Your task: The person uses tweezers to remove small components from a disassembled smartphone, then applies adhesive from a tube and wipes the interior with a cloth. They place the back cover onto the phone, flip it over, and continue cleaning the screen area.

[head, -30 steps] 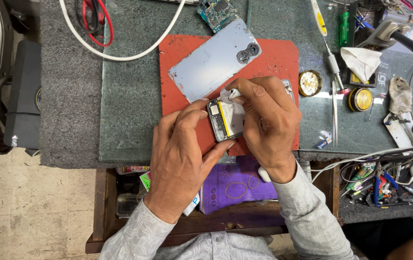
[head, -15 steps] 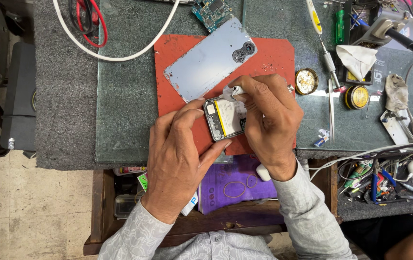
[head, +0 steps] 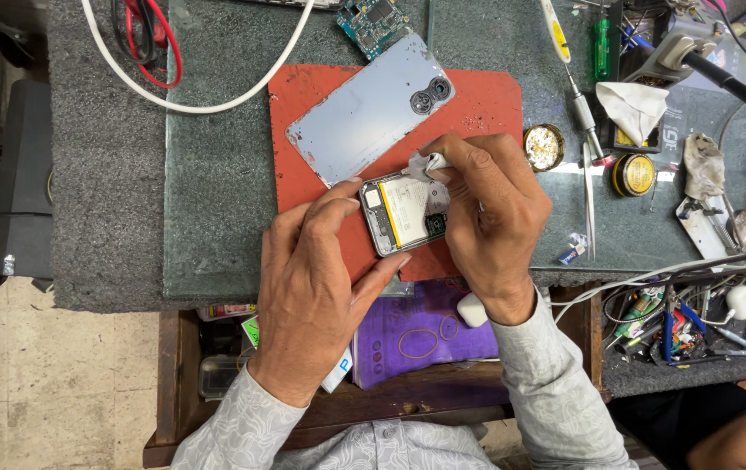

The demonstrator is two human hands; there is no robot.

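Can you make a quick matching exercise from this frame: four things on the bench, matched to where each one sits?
Things:
1. back cover
2. opened phone
3. circuit board
4. white cable

Places:
A. at the top edge of the view, just above the red mat
B. curving over the green slab, left of the mat
C. lying flat on the mat, camera holes to the upper right
D. between the left hand and right hand

Pairs: 1-C, 2-D, 3-A, 4-B
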